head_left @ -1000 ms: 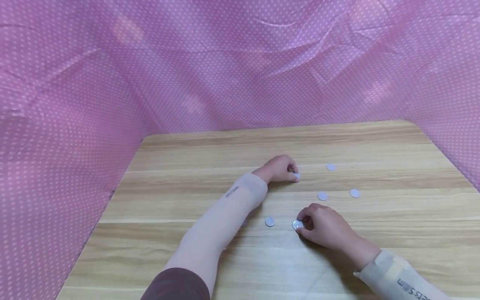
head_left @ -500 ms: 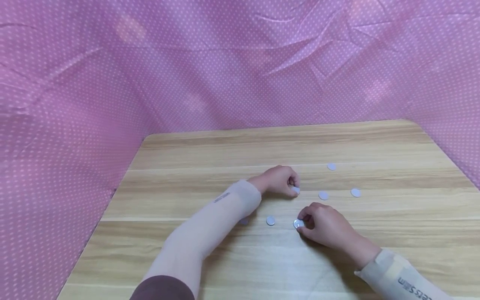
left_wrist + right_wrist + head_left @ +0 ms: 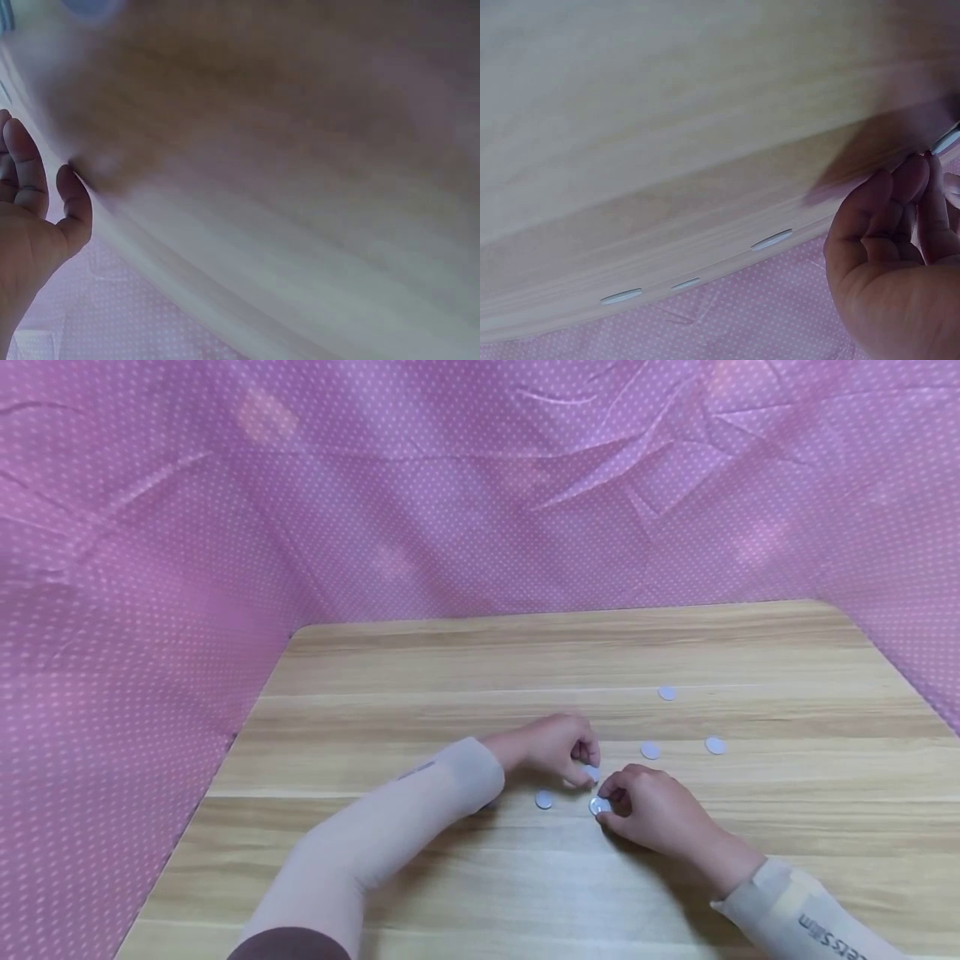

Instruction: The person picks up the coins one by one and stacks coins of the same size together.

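Observation:
In the head view, my left hand (image 3: 557, 747) pinches a small round white disc (image 3: 592, 773) between thumb and fingers, just behind my right hand. My right hand (image 3: 656, 806) holds another disc (image 3: 599, 806), glossy on top, by its edge at the table. The two held discs are close together. Left of them lies a third flat disc (image 3: 543, 799). The left wrist view shows my left thumb and fingers at the left edge, the held disc out of sight. In the right wrist view, my fingertips reach the edge of a disc (image 3: 946, 141).
Beyond my right hand, more discs lie flat: a near one (image 3: 650, 750), one to its right (image 3: 716, 746) and one farther back (image 3: 667, 693). The wood-grain table (image 3: 420, 668) has pink dotted cloth (image 3: 480, 527) hanging behind and beside it.
My left hand has come toward me with its disc, nearing the right hand. My left forearm now covers a disc that showed beside it earlier. The right hand stays in place.

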`<state>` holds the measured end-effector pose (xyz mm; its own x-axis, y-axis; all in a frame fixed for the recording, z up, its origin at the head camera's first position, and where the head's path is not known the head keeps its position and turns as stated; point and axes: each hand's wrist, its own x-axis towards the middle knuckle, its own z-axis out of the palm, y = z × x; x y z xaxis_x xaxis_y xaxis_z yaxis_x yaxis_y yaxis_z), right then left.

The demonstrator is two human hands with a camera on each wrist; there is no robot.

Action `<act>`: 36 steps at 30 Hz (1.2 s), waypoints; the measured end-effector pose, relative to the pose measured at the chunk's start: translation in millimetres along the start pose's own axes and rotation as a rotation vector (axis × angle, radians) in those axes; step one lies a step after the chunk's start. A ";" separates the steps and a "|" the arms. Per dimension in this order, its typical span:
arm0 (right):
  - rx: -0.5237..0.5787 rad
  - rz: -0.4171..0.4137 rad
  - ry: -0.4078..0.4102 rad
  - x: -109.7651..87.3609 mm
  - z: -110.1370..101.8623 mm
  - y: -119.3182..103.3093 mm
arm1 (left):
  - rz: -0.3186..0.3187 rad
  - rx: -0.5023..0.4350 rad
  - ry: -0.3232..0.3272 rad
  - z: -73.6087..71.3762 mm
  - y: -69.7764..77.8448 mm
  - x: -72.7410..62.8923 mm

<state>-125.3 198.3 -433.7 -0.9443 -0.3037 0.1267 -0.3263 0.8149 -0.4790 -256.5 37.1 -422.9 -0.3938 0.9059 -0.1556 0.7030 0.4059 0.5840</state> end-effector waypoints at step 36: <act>0.046 0.020 -0.052 4.6 -21.3 3.5 | -0.002 0.168 -0.018 5.3 30.6 -12.7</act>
<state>-131.7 210.2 -416.3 -0.9467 -0.3139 0.0716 -0.3040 0.7982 -0.5201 -226.8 38.6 -407.4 -0.3858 0.9064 -0.1723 0.7918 0.4211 0.4424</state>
